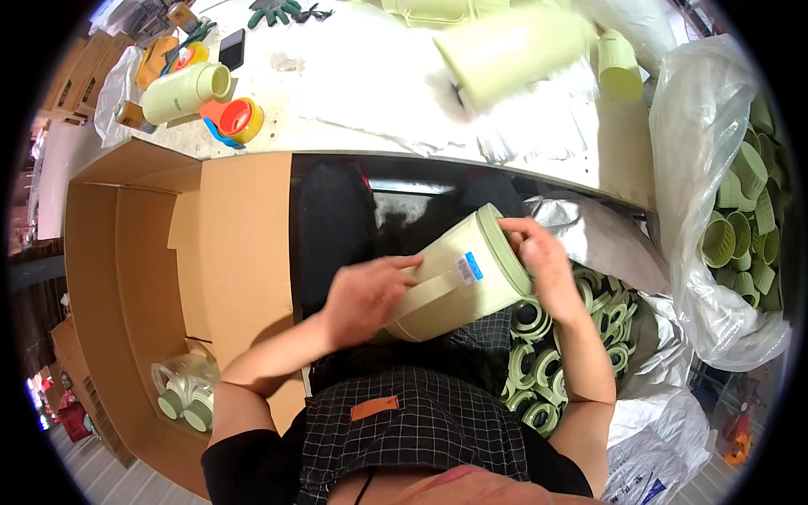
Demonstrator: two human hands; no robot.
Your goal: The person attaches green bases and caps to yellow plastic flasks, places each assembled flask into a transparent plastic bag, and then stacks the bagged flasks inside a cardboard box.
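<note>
A pale green jug (446, 299) with a side handle (425, 296) lies tilted above my lap, its lidded end up and to the right. A small blue and white sticker (469, 268) is on its side. My left hand (364, 296), slightly blurred, is at the jug's handle side with its fingers against the body; part of its grip is hidden. My right hand (545, 263) holds the lid end, fingers curled over the rim of the green lid (503, 252).
An open cardboard box (244, 227) at left contains bagged bottles (187, 406). Several green ring-shaped parts (547, 370) lie at right, beside a clear bag (694, 168) of green cups. The white table (362, 84) carries a green bottle (181, 94), tape rolls (242, 120), a phone (231, 49) and a large green container (513, 55).
</note>
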